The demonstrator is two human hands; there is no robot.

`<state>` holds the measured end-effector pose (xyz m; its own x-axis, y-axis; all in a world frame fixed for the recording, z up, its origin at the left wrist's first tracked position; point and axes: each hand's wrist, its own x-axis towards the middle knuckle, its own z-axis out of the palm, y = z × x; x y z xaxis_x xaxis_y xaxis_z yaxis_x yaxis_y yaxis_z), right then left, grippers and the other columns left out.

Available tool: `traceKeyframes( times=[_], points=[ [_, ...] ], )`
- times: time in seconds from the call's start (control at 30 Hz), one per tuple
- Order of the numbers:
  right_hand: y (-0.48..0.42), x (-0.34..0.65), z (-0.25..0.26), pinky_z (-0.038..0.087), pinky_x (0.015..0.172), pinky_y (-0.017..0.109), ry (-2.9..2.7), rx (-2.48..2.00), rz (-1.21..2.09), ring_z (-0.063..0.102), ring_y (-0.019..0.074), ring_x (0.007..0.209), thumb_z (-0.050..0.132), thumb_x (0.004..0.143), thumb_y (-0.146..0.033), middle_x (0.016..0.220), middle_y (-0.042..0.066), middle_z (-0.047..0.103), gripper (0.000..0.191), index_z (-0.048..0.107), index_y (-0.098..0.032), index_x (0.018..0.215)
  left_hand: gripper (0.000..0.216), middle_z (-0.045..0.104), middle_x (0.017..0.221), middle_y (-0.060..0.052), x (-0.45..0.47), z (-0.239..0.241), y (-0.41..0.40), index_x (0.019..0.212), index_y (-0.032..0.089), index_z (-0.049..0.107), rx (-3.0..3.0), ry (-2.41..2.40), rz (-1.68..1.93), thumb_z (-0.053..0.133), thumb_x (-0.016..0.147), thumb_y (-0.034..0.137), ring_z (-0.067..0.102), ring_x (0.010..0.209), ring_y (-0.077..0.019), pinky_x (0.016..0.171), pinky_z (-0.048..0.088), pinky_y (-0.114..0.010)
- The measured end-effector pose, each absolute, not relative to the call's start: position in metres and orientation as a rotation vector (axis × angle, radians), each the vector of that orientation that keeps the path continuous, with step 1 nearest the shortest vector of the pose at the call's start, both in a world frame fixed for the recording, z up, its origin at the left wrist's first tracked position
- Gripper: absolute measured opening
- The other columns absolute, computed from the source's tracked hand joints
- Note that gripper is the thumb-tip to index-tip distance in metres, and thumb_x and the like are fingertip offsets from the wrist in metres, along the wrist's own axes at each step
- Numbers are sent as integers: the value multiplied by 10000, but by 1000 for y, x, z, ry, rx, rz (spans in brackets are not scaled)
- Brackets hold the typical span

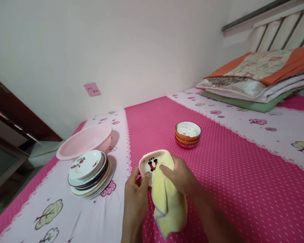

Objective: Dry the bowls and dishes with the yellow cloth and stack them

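Observation:
Between my hands is a small white bowl (148, 159) with a pink rim and a red and black cat print inside. My left hand (137, 190) grips its left side, thumb over the rim. A yellow cloth (170, 202) covers the bowl's right side and hangs down below it. My right hand (181, 175) is closed on the cloth, pressing it against the bowl's right edge. Beyond, to the right, stands a stack of orange-sided bowls (187, 135). Left of my hands is a pile of plates (88, 165), the top one white with red flowers.
A pink basin (76, 143) sits behind the plates, near the bed's left edge. Folded bedding and pillows (253, 81) are heaped at the far right by the metal headboard (283, 28). A pink note (92, 89) is on the wall. The bedsheet (233, 175) is pink and white.

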<state>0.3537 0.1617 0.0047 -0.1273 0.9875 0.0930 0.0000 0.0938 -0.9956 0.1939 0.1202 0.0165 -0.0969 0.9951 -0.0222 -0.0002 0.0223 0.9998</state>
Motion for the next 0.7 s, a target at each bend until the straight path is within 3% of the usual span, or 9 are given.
traceKeyframes(
  times=[0.2, 0.4, 0.7],
  points=[
    [154, 366, 13, 443, 696, 268, -1734, -1156, 1039, 661, 186, 791, 555, 827, -151, 876, 9, 750, 188, 696, -198, 943, 478, 726, 1053, -51, 185, 21, 119, 1326, 238, 667, 1563, 1573, 1164, 643, 946, 526, 625, 729, -176, 662, 517, -310],
    [153, 366, 14, 391, 695, 275, -1900, -1245, 891, 613, 181, 772, 572, 803, -136, 845, 20, 718, 122, 655, -189, 875, 303, 721, 1082, -48, 181, 24, 116, 1187, 287, 750, 1860, 1601, 981, 514, 1032, 399, 646, 916, -214, 819, 473, -342],
    [160, 359, 13, 515, 752, 292, -1478, -1185, 1020, 693, 212, 860, 607, 847, -218, 971, 44, 766, 255, 687, -179, 1085, 262, 655, 751, 0, 189, 13, 120, 953, 210, 645, 1416, 1588, 1218, 614, 945, 470, 614, 632, -180, 592, 471, -294]
  ],
)
